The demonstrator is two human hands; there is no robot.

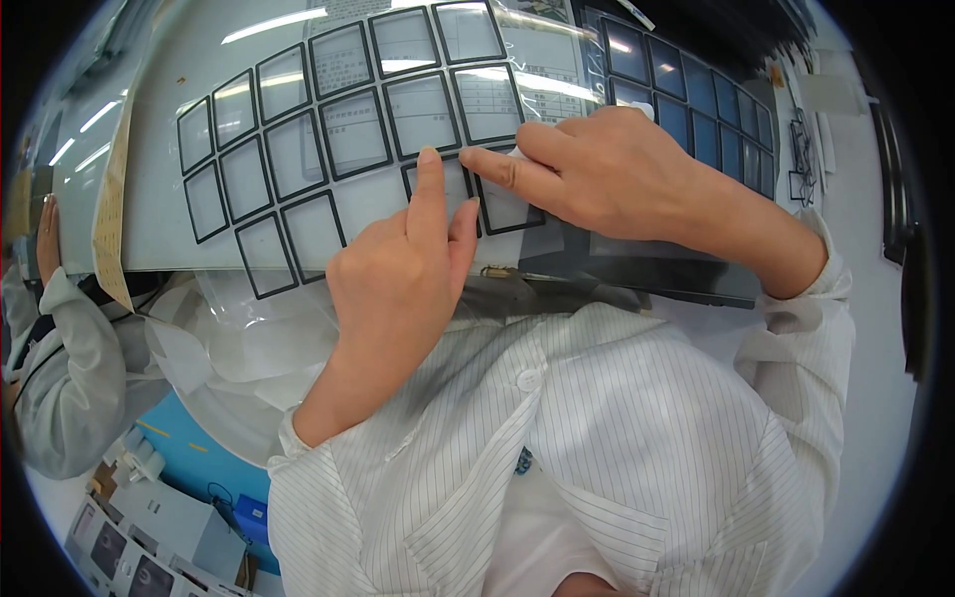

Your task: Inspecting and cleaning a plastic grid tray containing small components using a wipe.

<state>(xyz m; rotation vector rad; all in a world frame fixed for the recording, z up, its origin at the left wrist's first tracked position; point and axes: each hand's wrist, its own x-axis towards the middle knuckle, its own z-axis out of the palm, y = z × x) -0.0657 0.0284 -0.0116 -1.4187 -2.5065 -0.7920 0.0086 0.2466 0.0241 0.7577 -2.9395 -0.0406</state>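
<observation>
A clear sheet carrying several black-framed rectangular panels lies across the work surface in front of me. My left hand presses on it with the index finger stretched out, its tip on a framed panel near the sheet's lower edge. My right hand comes in from the right, its index finger pointing left and touching the same spot, fingers curled over a small white piece. Both fingertips almost meet.
A dark tray with blue-tinted panels lies at the upper right. Clear plastic film hangs off the front edge. Another person's sleeve is at the left. Boxes sit on the floor at the lower left.
</observation>
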